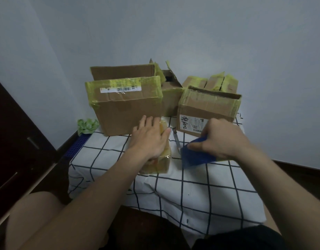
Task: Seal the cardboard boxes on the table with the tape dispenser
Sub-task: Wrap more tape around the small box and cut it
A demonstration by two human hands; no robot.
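Observation:
A small cardboard box wrapped in shiny clear tape lies in the middle of the table. My left hand rests flat on top of it with fingers spread. My right hand grips a blue tape dispenser just right of the small box; its metal blade end points toward the box. A large open box with yellow-green tape stands behind my left hand. A second open box with a shipping label stands behind my right hand.
Two more open boxes stand at the back, one in the middle and one at the right. The table wears a white cloth with a dark grid. A crumpled green wad lies at the table's left rear. A dark wooden door is at left.

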